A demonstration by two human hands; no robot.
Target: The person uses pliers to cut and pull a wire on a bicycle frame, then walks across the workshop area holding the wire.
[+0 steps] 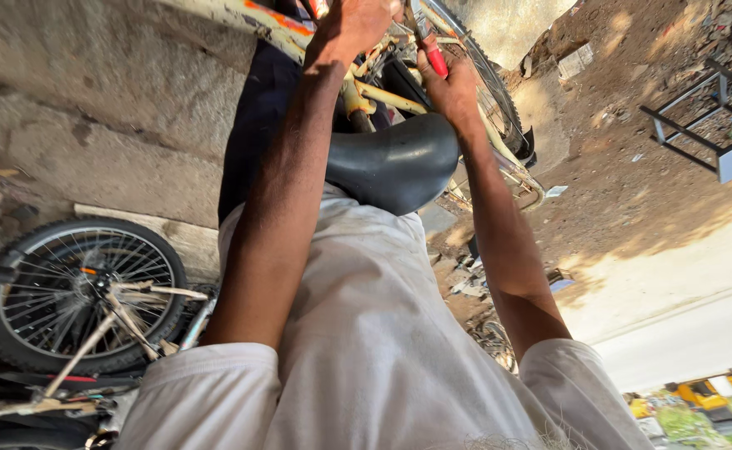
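Both my arms reach forward over a black bicycle saddle (393,167). My left hand (351,25) is closed on the cream-yellow bicycle frame (383,96) near the top edge of the view. Just to its right, my right hand (451,83) grips a red-handled tool (434,57); the tool's metal tip points up toward the frame and is partly cut off by the view's edge. The bicycle's rear wheel (499,100) lies just beyond my right hand. My white shirt (366,333) fills the lower middle of the view.
A second bicycle with a spoked wheel (74,292) lies at the lower left against a rough concrete wall (116,108). Dirt ground with scattered litter (633,192) spreads to the right. A dark metal rack (708,117) stands at the upper right.
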